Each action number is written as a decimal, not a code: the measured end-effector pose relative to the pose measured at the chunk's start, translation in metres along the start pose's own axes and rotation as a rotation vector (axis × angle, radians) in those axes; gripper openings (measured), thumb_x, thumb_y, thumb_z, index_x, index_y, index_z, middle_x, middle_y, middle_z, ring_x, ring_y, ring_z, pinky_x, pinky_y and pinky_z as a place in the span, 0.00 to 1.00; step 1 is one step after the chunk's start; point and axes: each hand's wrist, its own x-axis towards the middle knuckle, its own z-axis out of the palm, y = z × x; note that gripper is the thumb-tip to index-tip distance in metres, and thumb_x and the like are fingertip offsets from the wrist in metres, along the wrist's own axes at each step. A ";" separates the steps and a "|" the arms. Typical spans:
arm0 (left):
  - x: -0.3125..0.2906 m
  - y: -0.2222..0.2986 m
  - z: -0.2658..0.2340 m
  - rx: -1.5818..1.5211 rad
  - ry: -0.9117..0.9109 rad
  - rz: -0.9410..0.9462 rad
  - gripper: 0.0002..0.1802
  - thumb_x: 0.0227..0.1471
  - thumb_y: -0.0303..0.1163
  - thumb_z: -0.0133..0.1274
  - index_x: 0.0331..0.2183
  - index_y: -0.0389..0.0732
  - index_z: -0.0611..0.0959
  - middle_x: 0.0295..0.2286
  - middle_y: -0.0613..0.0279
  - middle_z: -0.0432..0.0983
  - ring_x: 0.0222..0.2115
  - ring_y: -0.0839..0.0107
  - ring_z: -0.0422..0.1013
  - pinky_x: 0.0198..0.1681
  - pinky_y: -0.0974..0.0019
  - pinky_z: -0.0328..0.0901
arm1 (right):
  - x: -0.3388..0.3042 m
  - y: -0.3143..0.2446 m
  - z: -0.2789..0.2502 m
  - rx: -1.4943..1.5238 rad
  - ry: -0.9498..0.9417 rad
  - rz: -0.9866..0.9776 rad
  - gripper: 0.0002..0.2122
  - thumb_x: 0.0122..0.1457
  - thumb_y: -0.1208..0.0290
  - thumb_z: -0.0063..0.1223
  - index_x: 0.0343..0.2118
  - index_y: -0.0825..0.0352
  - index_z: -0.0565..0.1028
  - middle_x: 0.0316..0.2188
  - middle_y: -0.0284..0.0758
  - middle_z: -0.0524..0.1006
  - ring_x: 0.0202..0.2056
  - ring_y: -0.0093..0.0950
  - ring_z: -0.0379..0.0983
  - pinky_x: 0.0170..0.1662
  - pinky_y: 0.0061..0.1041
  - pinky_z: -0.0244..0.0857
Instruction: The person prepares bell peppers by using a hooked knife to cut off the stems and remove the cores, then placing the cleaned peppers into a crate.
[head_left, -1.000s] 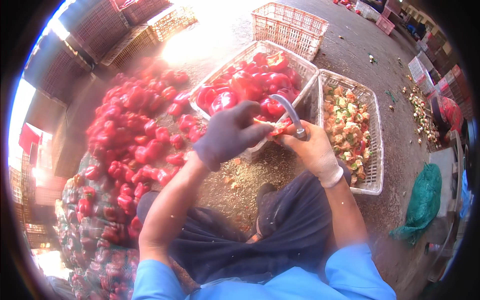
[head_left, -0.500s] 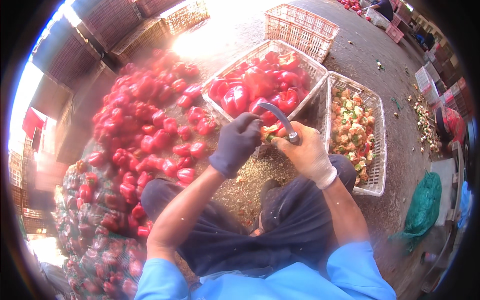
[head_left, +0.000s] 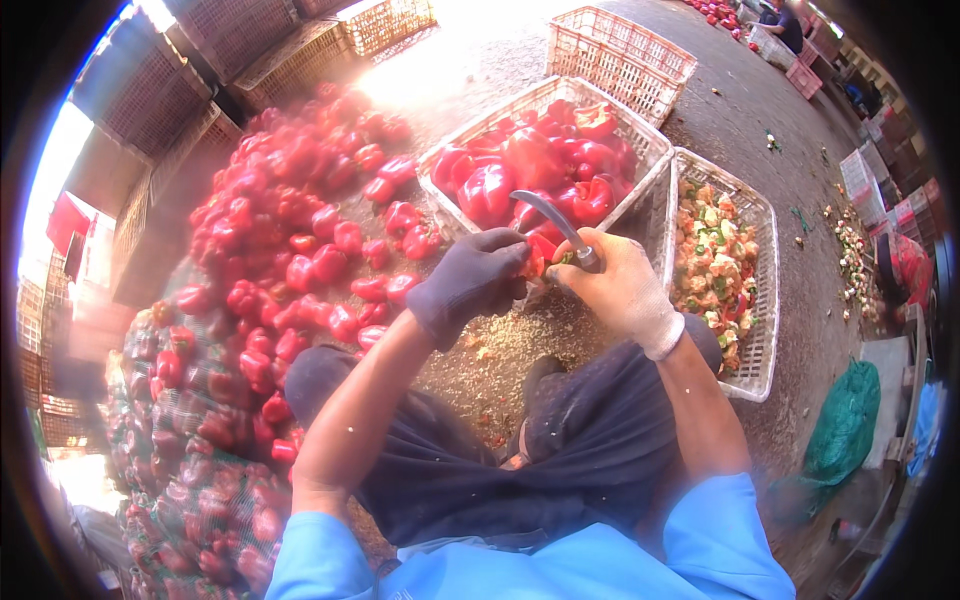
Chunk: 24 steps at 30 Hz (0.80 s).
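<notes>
Pepper [head_left: 538, 262] sits pinched between the two gloved hands, just in front of the person's knees and above a floor strewn with pale seeds and scraps. It is mostly hidden by the gloves; only a glossy red patch with a touch of green at the stem shows. The left hand [head_left: 470, 285], in a dark knit glove, is closed around the fruit from the left. The right hand [head_left: 620, 290], in a pale knit glove, is clenched on the handle of a curved knife [head_left: 548, 212], whose grey blade arcs up and away to the left.

Judging by its kind, the pepper is light and hollow, with a firm but thin wall and a waxy, smooth skin that could slip; cupping it round the shoulders, away from the blade's edge, seems the safest hold.

Just beyond lies a white plastic lattice crate [head_left: 640, 135] of shiny red peppers, and beside it another crate [head_left: 760, 290] of mixed cut trimmings. A loose heap of peppers [head_left: 290, 240] spreads at left, near net sacks [head_left: 190, 450] full of more.
</notes>
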 end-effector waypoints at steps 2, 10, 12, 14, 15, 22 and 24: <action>-0.005 0.004 0.005 -0.146 -0.007 -0.051 0.23 0.70 0.49 0.55 0.50 0.38 0.83 0.24 0.66 0.77 0.18 0.81 0.69 0.20 0.75 0.61 | 0.001 -0.001 0.002 -0.018 0.001 0.017 0.08 0.61 0.74 0.64 0.42 0.69 0.83 0.25 0.26 0.76 0.30 0.14 0.69 0.36 0.22 0.66; 0.003 -0.010 0.017 0.006 -0.003 -0.055 0.24 0.67 0.50 0.58 0.48 0.38 0.83 0.27 0.66 0.78 0.20 0.81 0.71 0.20 0.74 0.63 | 0.008 0.013 0.010 0.042 -0.005 -0.048 0.08 0.62 0.77 0.62 0.43 0.69 0.82 0.27 0.27 0.78 0.31 0.15 0.72 0.38 0.21 0.68; 0.006 -0.019 0.020 -0.122 0.029 0.009 0.19 0.68 0.47 0.57 0.48 0.40 0.83 0.23 0.69 0.76 0.16 0.81 0.67 0.19 0.74 0.59 | 0.007 0.002 0.006 0.046 -0.020 0.034 0.07 0.63 0.77 0.61 0.42 0.69 0.82 0.26 0.26 0.78 0.30 0.14 0.72 0.35 0.20 0.67; 0.006 -0.024 0.023 -0.087 0.089 0.037 0.17 0.68 0.44 0.57 0.47 0.40 0.84 0.23 0.68 0.76 0.17 0.81 0.67 0.19 0.75 0.60 | 0.009 0.008 0.008 0.045 -0.020 0.032 0.05 0.63 0.77 0.62 0.41 0.67 0.82 0.25 0.25 0.78 0.26 0.11 0.69 0.30 0.19 0.64; 0.008 -0.026 0.026 -0.069 0.113 0.052 0.16 0.68 0.43 0.57 0.46 0.40 0.84 0.23 0.68 0.77 0.17 0.81 0.68 0.19 0.75 0.60 | 0.009 0.015 0.011 0.049 -0.001 -0.022 0.05 0.64 0.76 0.62 0.41 0.67 0.82 0.24 0.25 0.77 0.25 0.11 0.69 0.29 0.19 0.63; 0.006 -0.027 0.039 -0.088 0.225 0.064 0.15 0.65 0.35 0.58 0.45 0.33 0.86 0.27 0.64 0.82 0.23 0.80 0.74 0.23 0.72 0.66 | 0.003 0.016 0.009 0.243 0.004 0.118 0.05 0.65 0.76 0.60 0.42 0.65 0.83 0.24 0.23 0.77 0.22 0.11 0.68 0.25 0.16 0.60; 0.009 -0.028 0.043 -0.125 0.231 0.076 0.15 0.65 0.35 0.58 0.45 0.33 0.86 0.26 0.64 0.81 0.22 0.80 0.74 0.22 0.72 0.65 | 0.002 0.021 0.008 0.274 0.032 0.095 0.05 0.65 0.76 0.59 0.42 0.64 0.83 0.24 0.23 0.77 0.21 0.11 0.68 0.25 0.15 0.61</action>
